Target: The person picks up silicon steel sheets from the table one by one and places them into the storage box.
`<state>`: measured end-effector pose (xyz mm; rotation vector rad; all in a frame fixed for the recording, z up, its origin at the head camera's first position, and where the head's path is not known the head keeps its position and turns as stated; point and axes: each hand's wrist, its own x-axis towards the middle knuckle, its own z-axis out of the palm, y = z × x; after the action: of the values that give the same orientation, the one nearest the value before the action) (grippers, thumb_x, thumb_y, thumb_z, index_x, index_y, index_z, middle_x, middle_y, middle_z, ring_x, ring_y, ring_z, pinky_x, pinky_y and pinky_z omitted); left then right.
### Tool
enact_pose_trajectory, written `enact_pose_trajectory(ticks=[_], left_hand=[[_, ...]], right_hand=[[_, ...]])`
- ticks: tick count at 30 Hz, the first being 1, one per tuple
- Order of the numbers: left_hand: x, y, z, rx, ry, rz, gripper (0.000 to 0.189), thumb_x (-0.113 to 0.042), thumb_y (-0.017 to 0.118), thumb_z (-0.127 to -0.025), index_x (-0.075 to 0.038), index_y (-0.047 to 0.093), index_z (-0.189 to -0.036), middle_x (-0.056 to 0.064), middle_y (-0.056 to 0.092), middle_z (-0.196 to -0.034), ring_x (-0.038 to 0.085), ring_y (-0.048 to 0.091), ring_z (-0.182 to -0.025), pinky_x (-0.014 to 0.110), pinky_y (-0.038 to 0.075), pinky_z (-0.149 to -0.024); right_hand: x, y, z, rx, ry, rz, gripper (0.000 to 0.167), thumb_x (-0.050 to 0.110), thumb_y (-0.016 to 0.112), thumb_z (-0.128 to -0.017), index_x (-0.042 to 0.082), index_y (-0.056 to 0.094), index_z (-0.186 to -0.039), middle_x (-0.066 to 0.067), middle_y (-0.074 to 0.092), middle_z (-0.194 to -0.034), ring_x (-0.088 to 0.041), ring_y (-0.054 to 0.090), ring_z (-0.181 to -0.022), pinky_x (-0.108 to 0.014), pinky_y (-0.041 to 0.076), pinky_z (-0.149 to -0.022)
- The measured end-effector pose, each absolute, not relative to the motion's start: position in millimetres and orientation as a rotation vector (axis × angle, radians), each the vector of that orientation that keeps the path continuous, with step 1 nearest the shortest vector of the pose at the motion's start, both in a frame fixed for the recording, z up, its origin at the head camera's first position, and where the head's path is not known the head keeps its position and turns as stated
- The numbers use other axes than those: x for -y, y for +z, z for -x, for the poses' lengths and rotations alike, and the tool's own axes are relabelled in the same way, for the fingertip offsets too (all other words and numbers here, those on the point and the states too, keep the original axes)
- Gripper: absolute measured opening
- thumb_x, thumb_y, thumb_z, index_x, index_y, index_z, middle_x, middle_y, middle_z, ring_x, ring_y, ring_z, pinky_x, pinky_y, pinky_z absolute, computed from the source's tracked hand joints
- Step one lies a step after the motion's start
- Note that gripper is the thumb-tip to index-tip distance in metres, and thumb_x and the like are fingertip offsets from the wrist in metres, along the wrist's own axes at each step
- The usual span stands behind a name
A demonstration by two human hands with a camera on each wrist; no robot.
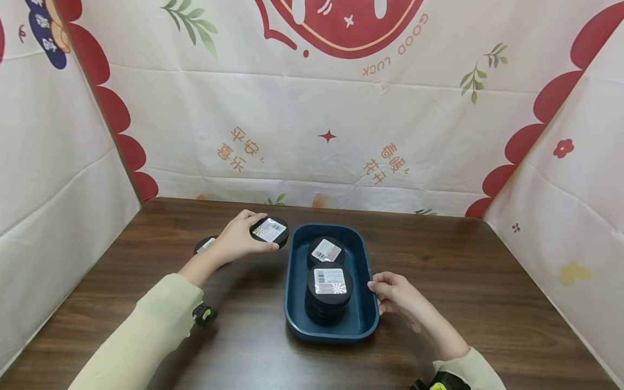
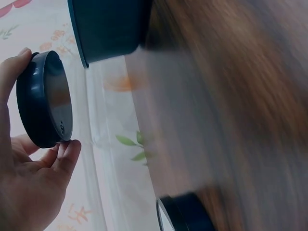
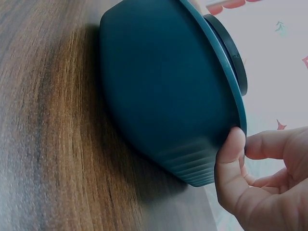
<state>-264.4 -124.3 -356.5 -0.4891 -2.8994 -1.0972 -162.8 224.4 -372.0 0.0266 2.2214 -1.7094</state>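
My left hand [image 1: 239, 236] grips a flat round black tin [image 1: 270, 231] by its edge, thumb on one side and fingers on the other. It hovers over the table just left of the dark blue bin [image 1: 362, 319], a white label facing up. In the left wrist view the smooth underside of this tin [image 2: 58, 96] shows. With thumb and fingertips, my right hand [image 1: 397, 295] pinches the bin's right rim. Inside the bin stands a tall stack of black tins [image 1: 327, 306] at the front, with another labelled tin [image 1: 325, 250] behind it.
Another labelled black tin [image 1: 203, 245] sits on the wooden table [image 1: 463, 281], partly hidden behind my left wrist. A printed white cloth [image 1: 302, 124] hangs along the back and both sides of the table.
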Motion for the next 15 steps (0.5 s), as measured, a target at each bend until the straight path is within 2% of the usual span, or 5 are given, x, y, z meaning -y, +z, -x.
enact_pose_trajectory(ticks=[7,15], left_hand=[[108,-353,266,2.912,-1.114,0.514,0.093,-0.058,0.076,-0.064,-0.013,0.044,-0.139,0.008,0.044,-0.128,0.024,0.049,-0.104,0.038,0.044,-0.083],[91,-348,266,2.909,-1.103,0.596,0.091,-0.053,0.078,-0.065,-0.01,0.045,-0.138,0.007,0.046,-0.118,0.022,0.048,-0.1,0.038,0.045,-0.085]], right_hand=[[-225,-372,163,-2.225,-1.712,-0.022,0.031,0.014,0.05,-0.094,-0.011,0.042,-0.11,-0.009,0.05,-0.079,-0.017,0.049,-0.064,-0.026,0.049,-0.055],[-225,-373,163,-2.226,-1.721,-0.028,0.03,0.014,0.05,-0.094,-0.011,0.042,-0.109,-0.009,0.05,-0.078,-0.016,0.048,-0.063,-0.026,0.049,-0.055]])
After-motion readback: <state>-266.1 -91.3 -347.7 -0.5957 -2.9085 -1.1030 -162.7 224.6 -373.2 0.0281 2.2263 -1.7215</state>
